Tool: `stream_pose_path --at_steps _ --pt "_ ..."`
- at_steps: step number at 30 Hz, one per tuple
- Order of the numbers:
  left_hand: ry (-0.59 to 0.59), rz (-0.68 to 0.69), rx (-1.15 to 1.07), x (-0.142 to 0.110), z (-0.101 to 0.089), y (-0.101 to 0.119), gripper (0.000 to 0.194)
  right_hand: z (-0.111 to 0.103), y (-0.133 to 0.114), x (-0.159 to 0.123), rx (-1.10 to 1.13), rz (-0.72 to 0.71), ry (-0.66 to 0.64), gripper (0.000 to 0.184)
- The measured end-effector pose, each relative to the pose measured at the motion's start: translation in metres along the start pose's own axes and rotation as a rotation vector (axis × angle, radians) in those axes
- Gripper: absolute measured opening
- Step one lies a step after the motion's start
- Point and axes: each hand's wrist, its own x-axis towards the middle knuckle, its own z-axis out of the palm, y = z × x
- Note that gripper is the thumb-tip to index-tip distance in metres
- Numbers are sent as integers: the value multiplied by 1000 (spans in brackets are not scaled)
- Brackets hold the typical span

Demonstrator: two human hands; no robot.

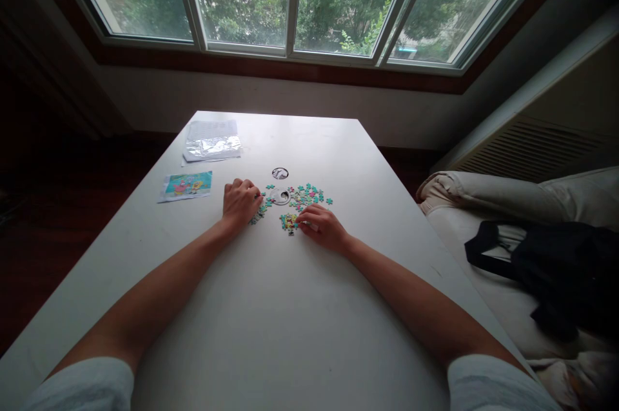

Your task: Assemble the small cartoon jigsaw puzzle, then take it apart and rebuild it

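Observation:
Small turquoise, pink and yellow jigsaw puzzle pieces lie loose on the white table, spread around a round tin. Closer to me is a small joined patch of puzzle pieces, mostly yellow. My right hand is at the right edge of that patch, thumb and fingers pinched together at a puzzle piece. Left of the tin, my left hand rests with curled fingers beside more loose pieces; its fingertips are partly hidden, so what they hold cannot be made out.
Behind the tin lies a round disc, perhaps its lid. A cartoon picture sheet and a clear plastic bag over paper lie at the left of the white table. A cream sofa with a dark bag stands at right.

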Motion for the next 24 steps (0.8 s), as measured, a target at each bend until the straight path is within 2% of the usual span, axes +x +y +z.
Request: stream_pose_path --at_steps 14,24 --pt "-32 -51 -91 7 8 2 11 2 1 0 -5 -8 -12 12" --pt "-40 -8 -78 4 8 2 3 2 2 0 0 -5 -11 14"
